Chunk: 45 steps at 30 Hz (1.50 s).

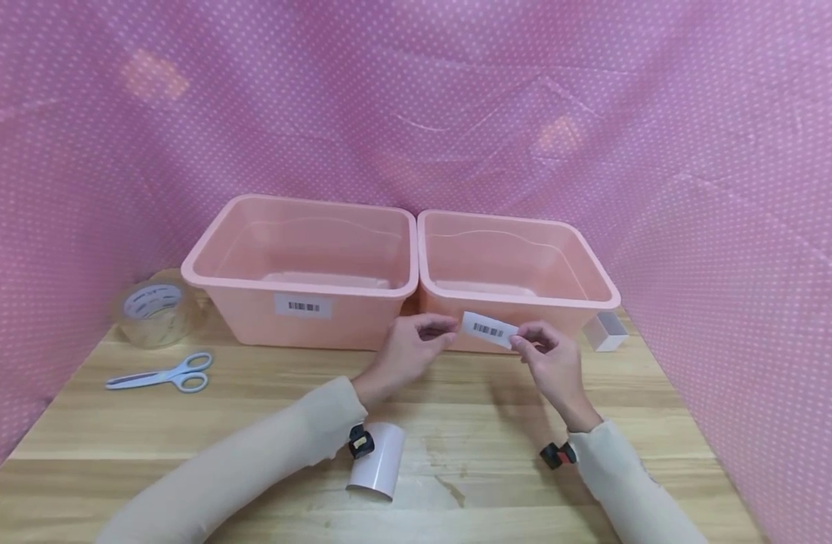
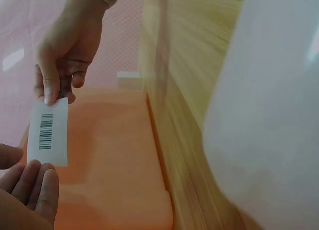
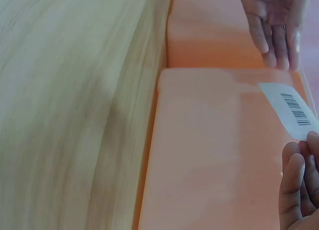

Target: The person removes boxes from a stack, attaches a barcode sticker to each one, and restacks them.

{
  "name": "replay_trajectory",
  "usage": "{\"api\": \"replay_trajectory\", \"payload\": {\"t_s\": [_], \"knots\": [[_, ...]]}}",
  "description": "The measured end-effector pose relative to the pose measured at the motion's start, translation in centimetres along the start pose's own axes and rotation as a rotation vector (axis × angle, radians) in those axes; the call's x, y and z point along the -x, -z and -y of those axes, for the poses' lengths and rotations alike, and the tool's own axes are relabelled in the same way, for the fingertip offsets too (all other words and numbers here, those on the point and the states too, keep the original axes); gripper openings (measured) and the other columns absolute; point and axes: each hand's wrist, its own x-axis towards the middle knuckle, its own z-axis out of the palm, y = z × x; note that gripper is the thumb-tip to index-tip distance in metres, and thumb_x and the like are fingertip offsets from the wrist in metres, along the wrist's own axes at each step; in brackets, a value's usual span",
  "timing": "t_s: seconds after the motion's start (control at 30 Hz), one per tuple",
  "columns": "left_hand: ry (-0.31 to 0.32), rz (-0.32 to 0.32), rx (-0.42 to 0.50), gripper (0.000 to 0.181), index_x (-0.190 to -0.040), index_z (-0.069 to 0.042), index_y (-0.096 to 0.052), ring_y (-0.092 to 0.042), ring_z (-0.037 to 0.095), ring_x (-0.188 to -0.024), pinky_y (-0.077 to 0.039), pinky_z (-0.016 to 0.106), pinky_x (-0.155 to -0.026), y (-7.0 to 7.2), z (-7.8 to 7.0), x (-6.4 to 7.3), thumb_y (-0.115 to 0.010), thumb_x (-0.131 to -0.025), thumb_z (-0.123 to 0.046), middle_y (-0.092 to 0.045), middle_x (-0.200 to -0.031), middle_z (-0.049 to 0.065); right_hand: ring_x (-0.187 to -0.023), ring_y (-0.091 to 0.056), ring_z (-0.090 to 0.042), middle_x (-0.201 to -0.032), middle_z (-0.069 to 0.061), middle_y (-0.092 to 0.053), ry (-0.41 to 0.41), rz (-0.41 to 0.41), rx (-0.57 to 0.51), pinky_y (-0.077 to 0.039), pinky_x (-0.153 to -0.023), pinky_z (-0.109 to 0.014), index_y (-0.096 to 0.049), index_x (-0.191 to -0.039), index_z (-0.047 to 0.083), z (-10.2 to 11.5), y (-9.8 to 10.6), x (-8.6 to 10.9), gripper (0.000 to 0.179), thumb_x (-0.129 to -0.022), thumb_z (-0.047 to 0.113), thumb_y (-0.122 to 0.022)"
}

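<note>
My right hand [image 1: 553,370] pinches the right end of a white barcode label [image 1: 489,330] between thumb and fingers. The label is slightly tilted in front of the outer wall of the right pink bin [image 1: 524,299]. At the label's other end is my left hand [image 1: 407,349], its fingers loosely extended. In the right wrist view a small gap separates the left fingertips [image 3: 282,64] from the label. Beside it, the left pink bin [image 1: 307,288] bears a similar barcode label [image 1: 304,307] on its front.
On the left of the wooden table [image 1: 266,423] lie blue scissors [image 1: 177,374] and a wide roll of clear tape [image 1: 153,321]. A curled glossy white sheet [image 1: 381,461] is near the left wrist. A small white box [image 1: 606,332] stands right of the bins. Pink dotted cloth [image 1: 416,98] hangs around.
</note>
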Motion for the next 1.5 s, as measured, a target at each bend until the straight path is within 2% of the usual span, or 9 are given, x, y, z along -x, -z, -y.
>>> {"api": "replay_trajectory", "payload": {"t_s": [0.13, 0.4, 0.6, 0.73, 0.9, 0.97, 1.1, 1.23, 1.5], "knots": [[0.022, 0.036, 0.005, 0.032, -0.125, -0.010, -0.071, -0.073, 0.018, -0.106, -0.059, 0.025, -0.091, -0.9, 0.0, -0.3, -0.072, -0.094, -0.011, -0.076, -0.119, 0.006, -0.063, -0.066, -0.008, -0.076, 0.010, -0.070, -0.020, -0.010, 0.000, -0.057, -0.058, -0.022, -0.068, -0.094, -0.007, -0.4, 0.8, -0.2, 0.010, -0.088, -0.001, -0.073], [0.079, -0.094, -0.129, 0.024, -0.108, -0.018, -0.079, -0.073, 0.008, -0.095, -0.059, 0.027, -0.082, -2.7, -0.4, -1.2, -0.080, -0.088, -0.031, -0.080, -0.105, -0.003, -0.064, -0.065, -0.004, -0.073, 0.013, -0.069, -0.006, 0.021, -0.045, -0.055, -0.056, -0.020, -0.065, -0.094, -0.010, -0.8, 2.0, -0.4, 0.012, -0.089, -0.002, -0.072], [0.112, -0.156, -0.090, 0.011, -0.096, -0.019, -0.081, -0.068, 0.009, -0.079, -0.055, 0.025, -0.069, -4.1, -0.5, -1.9, -0.081, -0.088, -0.026, -0.079, -0.090, -0.004, -0.062, -0.064, -0.009, -0.071, 0.012, -0.068, 0.011, 0.009, -0.036, -0.053, -0.055, -0.020, -0.066, -0.093, -0.007, -0.8, 2.4, -0.6, 0.009, -0.089, -0.002, -0.071], [0.138, -0.192, -0.060, 0.007, -0.092, -0.019, -0.081, -0.066, 0.007, -0.076, -0.054, 0.023, -0.066, -4.9, -0.4, -2.1, -0.081, -0.087, -0.024, -0.078, -0.087, -0.006, -0.065, -0.068, -0.010, -0.072, 0.014, -0.069, -0.009, -0.025, -0.015, -0.056, -0.058, -0.020, -0.067, -0.095, -0.007, -1.0, 2.5, -0.7, 0.009, -0.089, -0.002, -0.072], [0.087, -0.210, -0.060, 0.007, -0.090, -0.016, -0.081, -0.065, 0.004, -0.071, -0.052, 0.019, -0.062, -6.2, -0.2, -2.5, -0.081, -0.087, -0.022, -0.079, -0.085, -0.003, -0.066, -0.070, -0.011, -0.072, 0.017, -0.070, -0.026, -0.104, 0.056, -0.058, -0.059, -0.020, -0.070, -0.095, -0.004, -1.2, 2.4, -0.9, 0.011, -0.089, 0.003, -0.075], [0.062, -0.206, -0.069, 0.007, -0.091, -0.014, -0.081, -0.064, 0.003, -0.071, -0.052, 0.018, -0.062, -6.7, -0.2, -2.7, -0.080, -0.088, -0.021, -0.079, -0.085, -0.002, -0.066, -0.071, -0.012, -0.073, 0.014, -0.071, -0.021, -0.142, 0.081, -0.058, -0.059, -0.019, -0.072, -0.095, -0.002, -1.2, 2.3, -0.9, 0.011, -0.089, 0.006, -0.076], [0.019, -0.218, -0.101, 0.007, -0.090, -0.014, -0.081, -0.065, 0.002, -0.071, -0.052, 0.017, -0.063, -7.5, -0.1, -3.0, -0.079, -0.088, -0.020, -0.079, -0.084, -0.001, -0.066, -0.072, -0.012, -0.079, -0.005, -0.076, -0.003, -0.198, 0.122, -0.058, -0.058, -0.018, -0.073, -0.095, -0.001, -0.9, 2.1, -0.8, 0.012, -0.090, 0.009, -0.076], [0.016, -0.231, -0.082, 0.006, -0.089, -0.012, -0.081, -0.065, 0.003, -0.070, -0.053, 0.017, -0.062, -7.7, 0.0, -3.2, -0.078, -0.088, -0.018, -0.079, -0.083, 0.000, -0.065, -0.072, -0.010, -0.085, -0.020, -0.076, 0.001, -0.223, 0.140, -0.058, -0.058, -0.017, -0.073, -0.095, -0.001, -0.6, 1.9, -0.7, 0.011, -0.090, 0.009, -0.076], [0.048, -0.244, -0.064, 0.008, -0.090, -0.010, -0.081, -0.066, 0.004, -0.068, -0.052, 0.017, -0.055, -7.3, -0.2, -3.7, -0.078, -0.088, -0.017, -0.080, -0.086, 0.002, -0.064, -0.070, 0.000, -0.089, -0.023, -0.077, -0.008, -0.226, 0.145, -0.060, -0.061, -0.019, -0.075, -0.098, -0.001, -1.0, 2.2, -0.8, 0.013, -0.093, 0.010, -0.073]]}}
